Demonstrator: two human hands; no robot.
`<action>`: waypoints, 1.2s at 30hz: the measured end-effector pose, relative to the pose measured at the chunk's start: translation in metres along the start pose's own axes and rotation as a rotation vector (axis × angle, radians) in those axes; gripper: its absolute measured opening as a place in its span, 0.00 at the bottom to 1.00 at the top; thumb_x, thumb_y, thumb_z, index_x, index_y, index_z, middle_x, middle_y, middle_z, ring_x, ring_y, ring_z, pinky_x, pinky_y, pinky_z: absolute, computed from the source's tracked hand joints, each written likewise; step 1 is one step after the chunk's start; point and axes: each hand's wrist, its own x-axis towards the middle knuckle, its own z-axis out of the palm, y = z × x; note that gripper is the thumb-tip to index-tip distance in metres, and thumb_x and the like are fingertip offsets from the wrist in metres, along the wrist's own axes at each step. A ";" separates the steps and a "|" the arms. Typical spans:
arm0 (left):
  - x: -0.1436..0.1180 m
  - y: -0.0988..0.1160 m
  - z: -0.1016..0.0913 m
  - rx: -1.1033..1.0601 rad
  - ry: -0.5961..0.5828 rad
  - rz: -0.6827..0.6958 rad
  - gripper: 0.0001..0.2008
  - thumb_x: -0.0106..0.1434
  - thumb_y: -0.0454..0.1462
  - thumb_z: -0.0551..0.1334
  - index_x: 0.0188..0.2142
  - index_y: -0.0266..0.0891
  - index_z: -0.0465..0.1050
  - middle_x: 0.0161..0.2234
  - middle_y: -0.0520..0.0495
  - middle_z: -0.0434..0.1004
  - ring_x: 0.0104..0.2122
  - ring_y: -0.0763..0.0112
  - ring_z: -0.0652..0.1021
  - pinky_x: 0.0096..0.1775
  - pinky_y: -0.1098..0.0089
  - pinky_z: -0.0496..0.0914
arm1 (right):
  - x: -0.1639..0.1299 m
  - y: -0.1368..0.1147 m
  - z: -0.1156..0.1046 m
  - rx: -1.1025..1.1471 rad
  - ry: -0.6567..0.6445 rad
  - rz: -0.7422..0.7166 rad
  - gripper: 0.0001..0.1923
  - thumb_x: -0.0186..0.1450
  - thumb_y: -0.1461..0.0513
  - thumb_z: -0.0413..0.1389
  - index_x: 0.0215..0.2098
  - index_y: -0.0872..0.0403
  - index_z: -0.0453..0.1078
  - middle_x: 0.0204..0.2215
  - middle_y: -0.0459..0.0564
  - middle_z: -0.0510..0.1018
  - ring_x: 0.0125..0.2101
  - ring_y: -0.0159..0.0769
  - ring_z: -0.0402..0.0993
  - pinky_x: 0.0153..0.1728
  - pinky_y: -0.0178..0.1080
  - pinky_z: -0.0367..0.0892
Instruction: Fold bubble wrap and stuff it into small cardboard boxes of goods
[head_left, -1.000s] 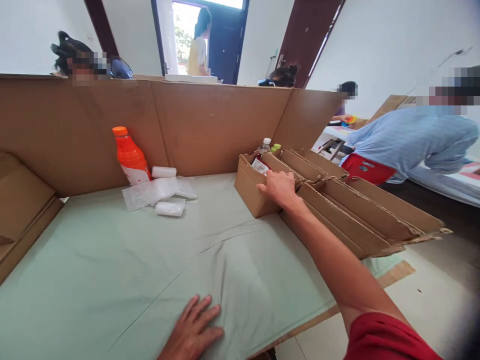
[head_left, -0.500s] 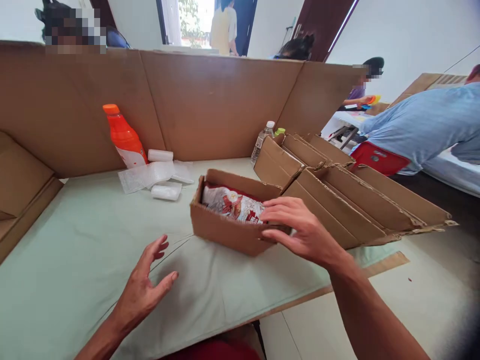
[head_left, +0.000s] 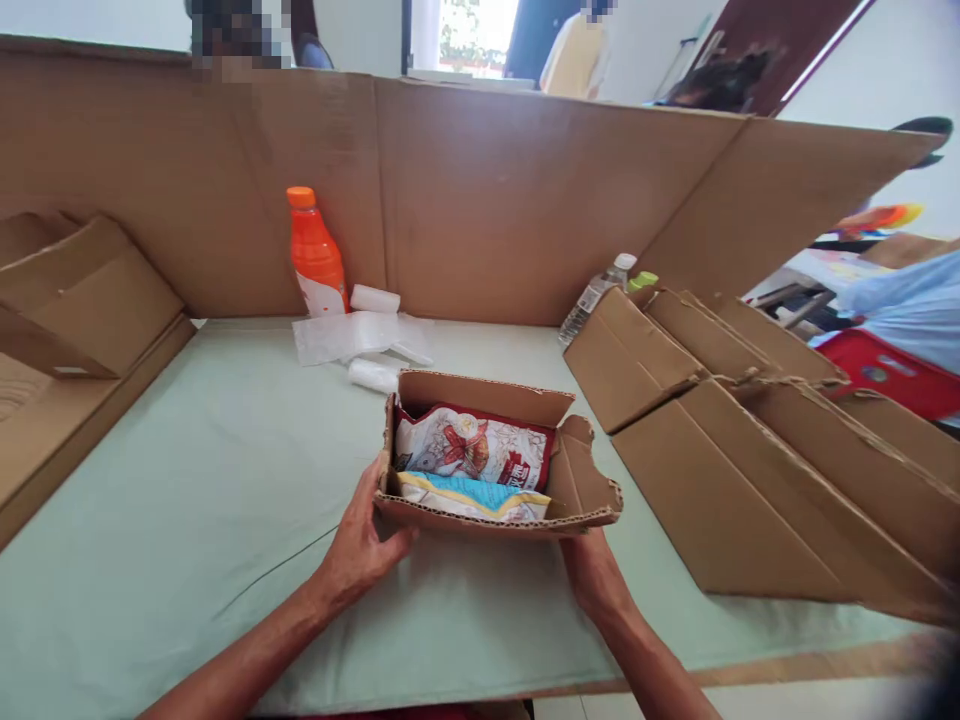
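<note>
A small open cardboard box (head_left: 487, 527) is held between my two hands over the table, its open top tilted toward me. Inside lies a white and dark-red printed food packet (head_left: 472, 445). In front of it, against the near wall, rests a blue, yellow and white packet (head_left: 472, 495). My left hand (head_left: 364, 540) grips the box's left end, thumb on the near side and the other fingers partly hidden behind it. Under the right end is my right hand (head_left: 592, 570), its fingers mostly hidden by the cardboard.
Several cardboard boxes (head_left: 757, 480) stand in rows at the right. More cardboard boxes (head_left: 97, 290) are at the left. An orange bottle (head_left: 316, 250), white plastic rolls (head_left: 375, 300) and a clear bottle (head_left: 596, 300) stand before a tall cardboard partition (head_left: 555, 200). People are beyond it.
My left hand has come onto the box's left end. My right hand has gone from its upper edge to below the right end. The box has tilted toward me, and the view has turned left.
</note>
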 end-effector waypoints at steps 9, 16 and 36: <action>0.023 -0.042 -0.124 -0.024 0.431 -0.302 0.33 0.43 0.51 0.73 0.45 0.37 0.72 0.44 0.35 0.81 0.47 0.45 0.81 0.51 0.50 0.75 | 0.070 -0.055 0.140 0.163 -0.420 -0.085 0.30 0.70 0.41 0.49 0.59 0.49 0.72 0.58 0.51 0.77 0.59 0.46 0.70 0.62 0.49 0.63; 0.015 -0.054 -0.115 -0.101 0.602 -0.217 0.32 0.55 0.52 0.69 0.54 0.39 0.68 0.48 0.40 0.77 0.54 0.48 0.77 0.57 0.51 0.71 | 0.139 -0.053 0.138 -0.143 -0.442 -0.247 0.19 0.68 0.51 0.54 0.49 0.52 0.78 0.50 0.52 0.82 0.50 0.44 0.77 0.50 0.44 0.71; 0.004 -0.085 -0.122 -0.003 0.533 -0.282 0.31 0.59 0.56 0.66 0.56 0.43 0.70 0.41 0.42 0.79 0.47 0.49 0.80 0.57 0.47 0.72 | 0.318 -0.096 0.232 -0.283 0.026 -0.109 0.08 0.57 0.56 0.58 0.27 0.53 0.69 0.28 0.46 0.78 0.36 0.37 0.74 0.41 0.39 0.68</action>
